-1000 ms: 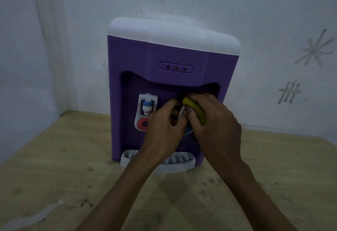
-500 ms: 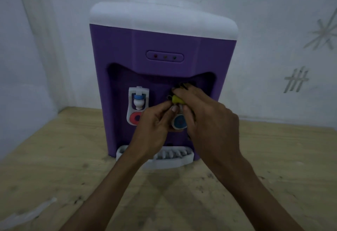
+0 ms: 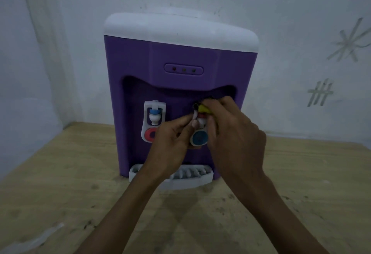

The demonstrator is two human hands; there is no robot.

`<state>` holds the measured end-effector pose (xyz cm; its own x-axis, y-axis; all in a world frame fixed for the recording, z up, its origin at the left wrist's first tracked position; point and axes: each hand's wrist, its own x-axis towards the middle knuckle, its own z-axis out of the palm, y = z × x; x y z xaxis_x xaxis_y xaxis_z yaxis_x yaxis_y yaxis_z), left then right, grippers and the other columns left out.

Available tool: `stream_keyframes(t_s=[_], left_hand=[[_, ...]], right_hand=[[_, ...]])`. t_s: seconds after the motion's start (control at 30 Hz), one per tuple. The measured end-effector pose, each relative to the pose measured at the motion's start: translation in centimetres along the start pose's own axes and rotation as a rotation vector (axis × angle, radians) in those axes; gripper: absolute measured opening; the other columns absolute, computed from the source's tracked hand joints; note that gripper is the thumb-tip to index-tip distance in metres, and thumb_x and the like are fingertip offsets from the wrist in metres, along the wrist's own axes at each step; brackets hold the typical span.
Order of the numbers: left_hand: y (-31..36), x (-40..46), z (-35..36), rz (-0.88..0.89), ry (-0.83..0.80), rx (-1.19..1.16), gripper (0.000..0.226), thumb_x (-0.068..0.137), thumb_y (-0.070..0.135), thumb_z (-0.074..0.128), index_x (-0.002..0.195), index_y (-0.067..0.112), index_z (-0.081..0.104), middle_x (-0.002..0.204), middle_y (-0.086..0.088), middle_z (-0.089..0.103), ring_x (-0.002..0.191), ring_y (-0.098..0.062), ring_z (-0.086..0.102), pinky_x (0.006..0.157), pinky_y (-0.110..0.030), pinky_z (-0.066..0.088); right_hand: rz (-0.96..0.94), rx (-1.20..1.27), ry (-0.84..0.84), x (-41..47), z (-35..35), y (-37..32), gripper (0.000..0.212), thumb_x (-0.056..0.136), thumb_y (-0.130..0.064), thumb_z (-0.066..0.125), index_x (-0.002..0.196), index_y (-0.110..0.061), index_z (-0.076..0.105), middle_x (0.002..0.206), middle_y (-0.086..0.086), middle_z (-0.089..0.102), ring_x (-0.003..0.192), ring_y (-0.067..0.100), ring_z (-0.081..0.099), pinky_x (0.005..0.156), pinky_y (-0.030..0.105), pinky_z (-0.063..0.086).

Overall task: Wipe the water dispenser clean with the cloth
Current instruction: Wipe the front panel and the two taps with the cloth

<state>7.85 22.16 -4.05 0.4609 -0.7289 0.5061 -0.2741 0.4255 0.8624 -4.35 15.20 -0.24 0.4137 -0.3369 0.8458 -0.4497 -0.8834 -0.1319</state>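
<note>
A purple water dispenser with a white top stands on the wooden table against the wall. Its left tap has a blue cap and a red button below. My right hand grips a yellow cloth bunched against the top of the right tap, which has a blue button below. My left hand pinches the right tap's left side with thumb and fingertips. A white drip tray sits at the base, partly hidden by my wrists.
Pale walls meet in a corner at the back left. Scratch marks show on the right wall. A pale scrap lies on the table at the lower left. Dark specks dot the wood in front of the dispenser.
The view has shifted slightly. The cloth has risen from in front of the right tap to its top, uncovering the blue button. My left hand stays at the tap's left side.
</note>
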Motion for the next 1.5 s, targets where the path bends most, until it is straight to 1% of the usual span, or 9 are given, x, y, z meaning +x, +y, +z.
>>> stream_keyframes(t_s=[0.17, 0.27, 0.53, 0.77, 0.9, 1.0, 1.2, 1.33, 1.5], left_hand=[[0.0, 0.2, -0.2, -0.020, 0.008, 0.034, 0.028, 0.108, 0.018, 0.049, 0.127, 0.015, 0.070, 0.112, -0.001, 0.078, 0.108, -0.018, 0.074, 0.090, -0.045, 0.062], [0.1, 0.4, -0.5, -0.047, -0.018, 0.065, 0.030, 0.109, 0.013, 0.048, 0.124, 0.022, 0.072, 0.105, -0.008, 0.078, 0.103, -0.030, 0.074, 0.091, -0.055, 0.059], [0.8, 0.2, -0.7, -0.067, -0.076, 0.036, 0.038, 0.106, 0.000, 0.044, 0.131, 0.018, 0.067, 0.109, -0.001, 0.079, 0.106, -0.017, 0.074, 0.092, -0.037, 0.061], [0.8, 0.2, -0.8, -0.098, -0.061, 0.013, 0.045, 0.102, -0.007, 0.047, 0.139, 0.015, 0.061, 0.117, 0.000, 0.077, 0.111, -0.015, 0.073, 0.093, -0.032, 0.060], [0.7, 0.3, -0.9, -0.081, -0.054, 0.040, 0.043, 0.103, -0.006, 0.046, 0.135, 0.017, 0.065, 0.115, 0.001, 0.077, 0.109, -0.015, 0.073, 0.088, -0.033, 0.062], [0.7, 0.3, -0.9, -0.072, -0.059, 0.039, 0.042, 0.103, -0.005, 0.046, 0.133, 0.018, 0.065, 0.114, 0.000, 0.078, 0.108, -0.016, 0.074, 0.088, -0.032, 0.061], [0.7, 0.3, -0.9, -0.073, -0.066, 0.040, 0.044, 0.103, -0.006, 0.047, 0.137, 0.014, 0.063, 0.117, -0.001, 0.077, 0.110, -0.017, 0.073, 0.090, -0.034, 0.061], [0.4, 0.3, -1.1, -0.082, -0.057, 0.053, 0.044, 0.104, -0.005, 0.046, 0.139, 0.016, 0.062, 0.117, -0.001, 0.077, 0.111, -0.017, 0.073, 0.091, -0.038, 0.061], [0.2, 0.3, -1.0, -0.096, -0.057, 0.048, 0.041, 0.104, 0.000, 0.051, 0.139, 0.017, 0.062, 0.119, 0.000, 0.076, 0.111, -0.017, 0.073, 0.089, -0.037, 0.062]], right_hand=[[0.039, 0.017, 0.100, -1.6, 1.5, 0.3, 0.037, 0.099, -0.019, 0.060, 0.135, -0.029, 0.065, 0.123, -0.007, 0.061, 0.081, 0.013, 0.065, 0.050, 0.024, 0.047], [-0.017, 0.046, 0.146, -3.3, 3.1, 0.6, 0.046, 0.097, -0.013, 0.060, 0.142, -0.025, 0.063, 0.126, 0.006, 0.060, 0.096, 0.017, 0.067, 0.050, 0.031, 0.054], [-0.147, 0.027, 0.172, -5.3, 4.6, 1.8, 0.041, 0.099, -0.012, 0.056, 0.139, -0.018, 0.066, 0.123, 0.012, 0.066, 0.110, 0.020, 0.071, 0.059, 0.030, 0.059], [-0.137, 0.095, 0.148, -6.2, 5.1, 2.3, 0.043, 0.095, -0.009, 0.055, 0.134, -0.019, 0.069, 0.111, 0.009, 0.066, 0.061, 0.021, 0.060, 0.046, 0.027, 0.044], [-0.105, 0.158, 0.255, -4.3, 4.3, 1.9, 0.038, 0.098, -0.009, 0.057, 0.132, -0.018, 0.069, 0.108, 0.008, 0.063, 0.064, 0.019, 0.058, 0.045, 0.031, 0.048], [-0.137, 0.110, 0.215, -4.1, 4.6, 1.9, 0.039, 0.098, -0.009, 0.057, 0.134, -0.017, 0.069, 0.110, 0.009, 0.064, 0.064, 0.017, 0.058, 0.050, 0.021, 0.042], [-0.174, 0.140, 0.204, -4.9, 4.5, 2.8, 0.039, 0.095, -0.006, 0.059, 0.130, -0.018, 0.071, 0.112, 0.009, 0.065, 0.065, 0.018, 0.062, 0.049, 0.025, 0.049], [-0.172, 0.120, 0.208, -3.7, 4.2, 2.5, 0.040, 0.093, -0.003, 0.059, 0.129, -0.017, 0.072, 0.113, 0.009, 0.064, 0.066, 0.016, 0.059, 0.055, 0.018, 0.038], [-0.098, 0.160, 0.221, -4.2, 5.0, 3.3, 0.037, 0.101, -0.006, 0.053, 0.132, -0.019, 0.068, 0.113, 0.008, 0.062, 0.064, 0.016, 0.058, 0.047, 0.025, 0.047]])
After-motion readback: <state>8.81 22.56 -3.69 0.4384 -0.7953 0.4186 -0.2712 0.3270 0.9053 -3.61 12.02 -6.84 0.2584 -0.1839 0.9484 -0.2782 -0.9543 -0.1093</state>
